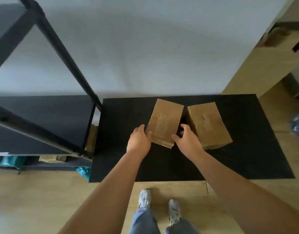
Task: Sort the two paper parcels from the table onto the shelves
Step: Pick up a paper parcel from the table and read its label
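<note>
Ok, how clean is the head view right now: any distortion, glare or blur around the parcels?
Head view: wide-angle bending bows the shelf frame and table edges; lighting soft, no glare; left parcel and right parcel slightly soft, surface marks unreadable.

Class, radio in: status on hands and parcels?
Left hand and right hand flank left parcel, open. Right parcel untouched on table. Nothing in the way.
</note>
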Action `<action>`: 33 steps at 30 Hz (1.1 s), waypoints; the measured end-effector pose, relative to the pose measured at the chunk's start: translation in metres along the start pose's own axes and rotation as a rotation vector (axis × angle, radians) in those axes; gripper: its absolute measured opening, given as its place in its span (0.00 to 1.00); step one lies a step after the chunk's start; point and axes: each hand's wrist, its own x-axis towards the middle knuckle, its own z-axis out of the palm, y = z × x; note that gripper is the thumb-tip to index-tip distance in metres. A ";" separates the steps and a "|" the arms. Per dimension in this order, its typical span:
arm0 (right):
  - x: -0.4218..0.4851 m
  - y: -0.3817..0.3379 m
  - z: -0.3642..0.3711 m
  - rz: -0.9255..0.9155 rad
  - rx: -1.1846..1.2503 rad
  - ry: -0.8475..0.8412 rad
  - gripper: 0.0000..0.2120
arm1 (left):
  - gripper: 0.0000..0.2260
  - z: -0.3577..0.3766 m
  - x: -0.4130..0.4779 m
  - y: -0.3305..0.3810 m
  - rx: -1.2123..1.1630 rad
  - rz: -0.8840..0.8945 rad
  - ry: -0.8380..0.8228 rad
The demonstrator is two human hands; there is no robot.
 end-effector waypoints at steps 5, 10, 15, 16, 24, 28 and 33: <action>0.001 -0.014 0.018 0.062 0.083 0.063 0.29 | 0.21 -0.001 0.019 -0.014 -0.197 -0.075 -0.088; 0.000 -0.024 0.037 0.116 0.094 0.157 0.30 | 0.12 -0.007 0.028 -0.035 -0.314 -0.094 -0.095; 0.001 -0.029 0.047 0.070 0.055 0.155 0.31 | 0.08 -0.011 0.023 -0.052 -0.503 -0.157 -0.118; 0.003 -0.030 0.047 0.067 0.060 0.138 0.31 | 0.09 -0.014 0.021 -0.055 -0.552 -0.176 -0.134; 0.017 -0.036 0.041 0.106 0.246 -0.118 0.32 | 0.39 -0.033 0.013 -0.059 -0.715 -0.264 -0.184; 0.016 -0.033 0.044 0.128 0.395 -0.236 0.33 | 0.37 -0.037 0.009 -0.053 -0.697 -0.215 0.014; 0.015 -0.027 0.045 0.147 0.396 -0.244 0.24 | 0.18 -0.028 0.008 -0.047 -0.556 -0.213 0.081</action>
